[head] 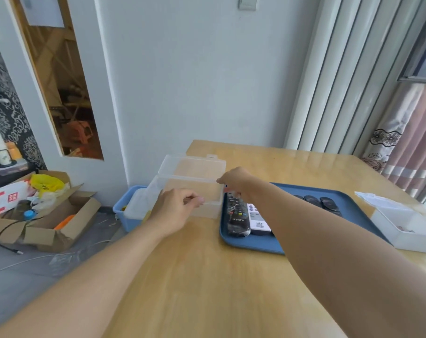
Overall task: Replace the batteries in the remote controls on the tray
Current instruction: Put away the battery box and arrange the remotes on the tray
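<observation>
Currently, both hands, left [175,206] and right [234,181], pinch the rim of the light, rigid clear plastic lidded box [190,189] beside the blue tray [353,203], where slick, hard-shelled remote controls [246,215] await lengthwise gripping.

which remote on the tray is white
The white remote at the blue tray's near-left corner, beside the plastic-wrapped black remote; the others are black.

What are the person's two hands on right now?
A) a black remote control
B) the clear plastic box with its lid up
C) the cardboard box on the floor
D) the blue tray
B: the left hand pinches the front rim of the clear plastic box and the right hand grips its right end, while the remotes lie untouched on the blue tray.
</observation>
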`<action>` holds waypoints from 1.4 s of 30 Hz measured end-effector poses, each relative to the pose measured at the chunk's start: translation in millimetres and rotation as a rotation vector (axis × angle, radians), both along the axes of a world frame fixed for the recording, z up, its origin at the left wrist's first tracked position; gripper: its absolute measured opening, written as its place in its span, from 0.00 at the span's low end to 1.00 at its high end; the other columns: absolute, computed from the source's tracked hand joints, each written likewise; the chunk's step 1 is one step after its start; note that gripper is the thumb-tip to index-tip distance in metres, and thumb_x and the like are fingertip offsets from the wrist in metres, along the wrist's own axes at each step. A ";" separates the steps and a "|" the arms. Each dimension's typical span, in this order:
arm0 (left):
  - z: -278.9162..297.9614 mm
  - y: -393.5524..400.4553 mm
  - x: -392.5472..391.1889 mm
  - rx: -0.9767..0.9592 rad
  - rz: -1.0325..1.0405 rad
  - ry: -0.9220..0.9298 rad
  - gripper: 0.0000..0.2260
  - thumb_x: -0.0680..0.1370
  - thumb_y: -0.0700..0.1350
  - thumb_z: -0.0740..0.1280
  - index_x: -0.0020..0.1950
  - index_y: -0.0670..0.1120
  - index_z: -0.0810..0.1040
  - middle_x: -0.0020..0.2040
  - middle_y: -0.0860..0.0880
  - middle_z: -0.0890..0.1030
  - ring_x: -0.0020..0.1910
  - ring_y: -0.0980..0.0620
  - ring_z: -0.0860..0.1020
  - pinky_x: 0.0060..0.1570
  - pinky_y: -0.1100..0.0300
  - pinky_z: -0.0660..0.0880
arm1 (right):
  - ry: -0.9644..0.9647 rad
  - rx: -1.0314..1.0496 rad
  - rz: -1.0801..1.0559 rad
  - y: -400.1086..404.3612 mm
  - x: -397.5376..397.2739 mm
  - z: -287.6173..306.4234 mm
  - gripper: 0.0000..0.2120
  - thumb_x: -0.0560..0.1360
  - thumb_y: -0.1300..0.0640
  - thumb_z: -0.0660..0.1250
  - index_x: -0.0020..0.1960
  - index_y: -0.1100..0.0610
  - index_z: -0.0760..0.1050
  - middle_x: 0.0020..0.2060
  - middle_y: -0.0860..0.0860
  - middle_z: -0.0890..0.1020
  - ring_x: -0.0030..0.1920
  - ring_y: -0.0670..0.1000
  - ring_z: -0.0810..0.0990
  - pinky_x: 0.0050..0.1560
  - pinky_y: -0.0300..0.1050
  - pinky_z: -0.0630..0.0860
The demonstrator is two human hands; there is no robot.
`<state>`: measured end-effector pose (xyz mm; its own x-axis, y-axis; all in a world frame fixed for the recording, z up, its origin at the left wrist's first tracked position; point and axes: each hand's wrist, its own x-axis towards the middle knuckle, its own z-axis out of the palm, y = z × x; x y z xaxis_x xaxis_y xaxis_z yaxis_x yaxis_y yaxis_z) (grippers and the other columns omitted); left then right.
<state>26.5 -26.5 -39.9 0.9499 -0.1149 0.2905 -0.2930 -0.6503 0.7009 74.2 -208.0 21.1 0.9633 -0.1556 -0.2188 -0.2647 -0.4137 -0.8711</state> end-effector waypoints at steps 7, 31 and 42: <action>0.4 -0.1 -1.5 -0.017 -0.017 -0.042 0.06 0.80 0.54 0.70 0.43 0.60 0.82 0.41 0.61 0.85 0.45 0.66 0.79 0.49 0.65 0.74 | -0.227 0.208 0.046 2.2 -11.3 8.2 0.35 0.74 0.26 0.55 0.73 0.45 0.70 0.59 0.49 0.82 0.59 0.50 0.77 0.67 0.55 0.67; 10.1 58.5 -0.7 0.459 0.136 -0.070 0.21 0.83 0.50 0.49 0.60 0.44 0.78 0.63 0.46 0.81 0.68 0.45 0.75 0.62 0.48 0.72 | -0.371 -0.766 0.496 0.0 -41.2 -18.2 0.20 0.80 0.38 0.60 0.67 0.43 0.78 0.67 0.40 0.78 0.67 0.51 0.75 0.66 0.52 0.72; 16.1 37.0 -0.3 0.628 0.223 -0.067 0.21 0.81 0.51 0.49 0.56 0.44 0.78 0.59 0.45 0.81 0.64 0.43 0.76 0.74 0.43 0.59 | -0.411 -1.047 0.611 7.7 -59.0 -30.2 0.26 0.82 0.44 0.60 0.77 0.53 0.64 0.77 0.50 0.65 0.78 0.54 0.61 0.75 0.52 0.59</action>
